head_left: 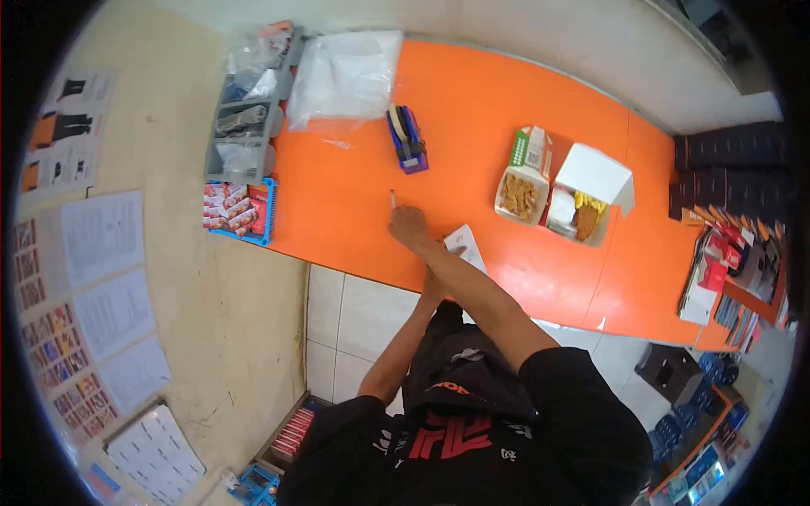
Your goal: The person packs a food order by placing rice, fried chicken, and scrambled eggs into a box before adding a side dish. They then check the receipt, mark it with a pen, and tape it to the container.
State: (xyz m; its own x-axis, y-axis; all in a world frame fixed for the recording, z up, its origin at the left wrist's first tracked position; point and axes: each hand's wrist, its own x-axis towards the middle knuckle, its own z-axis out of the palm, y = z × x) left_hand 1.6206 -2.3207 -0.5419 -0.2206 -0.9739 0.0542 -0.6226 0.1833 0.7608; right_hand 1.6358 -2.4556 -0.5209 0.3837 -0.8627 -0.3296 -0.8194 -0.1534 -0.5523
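My right hand (409, 226) reaches across to the left over the orange table, its fingers closed around a thin pale pen-like stick (392, 199). Under my right forearm is my left hand (458, 250), mostly hidden, with a finger showing on a white slip of paper (472, 245) that it seems to grip near the table's front edge. Beyond my right hand stands a blue tape dispenser (408, 139). To the right sit two open food boxes, one with fried pieces (520, 197), the other with a white packet, something yellow and a brown fried piece (585, 223).
Clear plastic bags (346, 76) lie at the back left beside grey bins (240, 122). A blue basket (268, 211) of red-and-white sachets is at the left edge. Dark stacked boxes (726, 148) and a crowded rack (747, 261) stand at the right. A wall runs along the left.
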